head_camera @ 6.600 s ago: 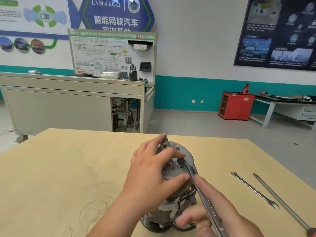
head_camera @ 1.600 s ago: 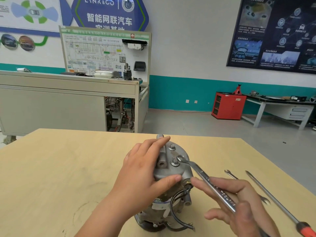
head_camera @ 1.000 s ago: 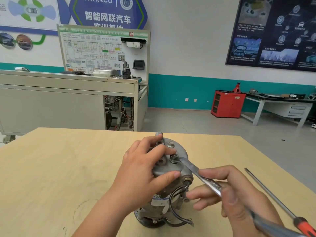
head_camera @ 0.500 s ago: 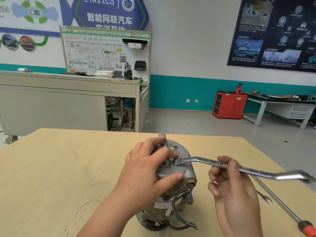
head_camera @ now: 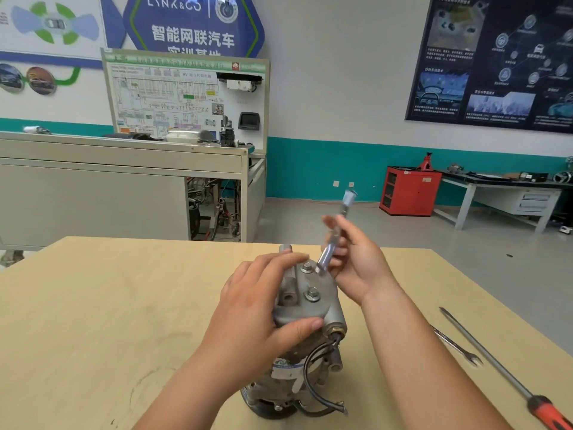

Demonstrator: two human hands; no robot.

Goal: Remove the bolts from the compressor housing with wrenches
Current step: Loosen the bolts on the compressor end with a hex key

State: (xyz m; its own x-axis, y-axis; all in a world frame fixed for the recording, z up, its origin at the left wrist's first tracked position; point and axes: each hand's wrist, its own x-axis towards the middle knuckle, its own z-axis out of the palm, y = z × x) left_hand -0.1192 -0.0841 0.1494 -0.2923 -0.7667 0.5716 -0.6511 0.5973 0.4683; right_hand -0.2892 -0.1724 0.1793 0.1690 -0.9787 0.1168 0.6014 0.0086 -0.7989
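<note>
A grey metal compressor point(head_camera: 305, 342) stands upright on the wooden table point(head_camera: 93, 305). My left hand point(head_camera: 254, 308) grips its top from the left, with the thumb on the front of the housing. Two bolts point(head_camera: 311, 294) show on the top face, one nearer me and one farther. My right hand point(head_camera: 356, 262) holds a silver wrench point(head_camera: 333, 240). The wrench points up and away from me, motion-blurred, and its lower end sits at the far right of the top face. A black cable point(head_camera: 313, 367) loops down the compressor's right side.
A second, thinner wrench point(head_camera: 459, 347) and a long screwdriver with a red handle point(head_camera: 502, 370) lie on the table to the right. Beyond the table stand a grey training bench, a red cabinet and a workbench.
My right hand swung the wrench round from pointing toward me, past the right, to pointing up and away. The wrench end now sits at a spot farther back on the top face. My left hand kept its grip.
</note>
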